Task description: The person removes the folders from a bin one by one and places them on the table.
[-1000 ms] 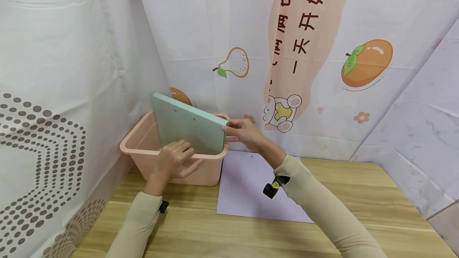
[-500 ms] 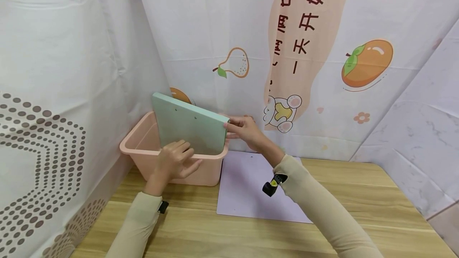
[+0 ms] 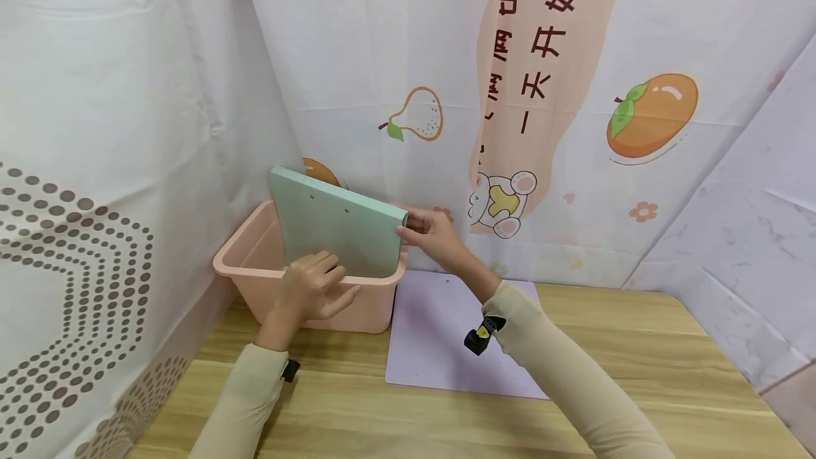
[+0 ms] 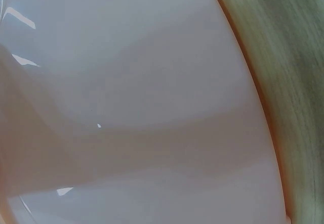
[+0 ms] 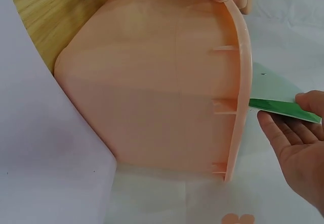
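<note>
A mint-green file folder [image 3: 338,225] stands tilted inside a pink plastic bin [image 3: 357,310], its upper part rising above the rim. My right hand [image 3: 440,236] pinches the folder's right upper corner, thumb on the near face and fingers behind. In the right wrist view, the folder's darker green inner side [image 5: 276,106] shows between thumb and fingers, just past the bin's rim [image 5: 244,82]. My left hand [image 3: 312,282] grips the bin's front rim, fingers hooked over it and thumb outside. The left wrist view is filled by the bin's glossy outer wall [image 4: 152,82]. The folder's lower edge is hidden inside the bin.
A flat lilac sheet-like board [image 3: 433,331] lies on the wooden table [image 3: 344,416] to the right of the bin, partly under my right forearm. Printed curtains [image 3: 357,41] hang behind and at the left, close to the bin.
My right hand shifts slightly at the folder's corner, its thumb settling a little lower on the near face. The folder, the bin and my left hand stay nearly in place.
</note>
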Motion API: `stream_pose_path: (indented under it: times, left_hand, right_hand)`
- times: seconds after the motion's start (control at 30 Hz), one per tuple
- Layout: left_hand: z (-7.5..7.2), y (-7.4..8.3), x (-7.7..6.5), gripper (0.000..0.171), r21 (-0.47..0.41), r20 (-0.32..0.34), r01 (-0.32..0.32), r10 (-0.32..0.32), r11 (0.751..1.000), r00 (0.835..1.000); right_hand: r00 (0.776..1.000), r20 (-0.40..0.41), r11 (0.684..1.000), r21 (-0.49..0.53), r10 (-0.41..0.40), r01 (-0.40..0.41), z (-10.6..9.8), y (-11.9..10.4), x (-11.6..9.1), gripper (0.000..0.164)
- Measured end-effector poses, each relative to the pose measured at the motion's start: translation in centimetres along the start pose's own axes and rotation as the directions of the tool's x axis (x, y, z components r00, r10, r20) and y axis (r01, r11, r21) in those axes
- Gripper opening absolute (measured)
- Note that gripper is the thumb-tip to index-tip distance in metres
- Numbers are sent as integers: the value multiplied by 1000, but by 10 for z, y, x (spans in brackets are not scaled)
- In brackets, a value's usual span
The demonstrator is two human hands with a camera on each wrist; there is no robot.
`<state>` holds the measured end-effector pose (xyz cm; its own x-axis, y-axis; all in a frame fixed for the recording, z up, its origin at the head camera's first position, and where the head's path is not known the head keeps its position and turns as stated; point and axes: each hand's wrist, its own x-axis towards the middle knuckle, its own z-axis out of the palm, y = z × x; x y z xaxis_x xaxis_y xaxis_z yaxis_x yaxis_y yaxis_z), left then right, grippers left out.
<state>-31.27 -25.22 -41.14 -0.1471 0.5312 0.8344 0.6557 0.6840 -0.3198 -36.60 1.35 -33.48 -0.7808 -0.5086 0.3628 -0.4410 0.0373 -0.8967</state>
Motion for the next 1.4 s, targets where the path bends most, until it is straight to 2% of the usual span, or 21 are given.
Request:
stream_pose_path:
  times: [0.17,0.27,0.43,0.6,0.7,1.1,1.23,1.4]
  left_hand:
    - [0,1,-1,48,-1,1,-1,1,1000,1000]
    - [0,1,-2,48,3,1,1,-1,1000,1000]
    - [1,1,-2,48,5,-3,-3,3,1000,1000]
    - [2,2,-2,46,-2,-33,-12,12,1000,999]
    - [2,2,-1,46,-5,-42,-14,14,1000,999]
    - [0,2,-2,48,4,-6,-1,1,1000,1000]
    - [0,2,-2,48,0,-4,2,-2,1000,1000]
    - [0,1,-1,48,-1,-5,6,-6,1000,1000]
  right_hand:
    - [999,-25,999,23,-32,32,3,3,-1,58]
    - [996,-46,997,-12,-73,73,6,4,-1,63]
    - [986,-72,985,-90,-153,146,11,5,-1,58]
    - [976,-96,977,-104,-196,186,11,4,-1,53]
    - [976,-111,978,-109,-188,176,10,2,-1,52]
    - [980,-109,984,-93,-163,154,5,0,7,49]
    - [986,-116,992,-47,-119,114,0,-2,12,47]
    - [988,-152,999,28,-22,27,-6,-3,20,42]
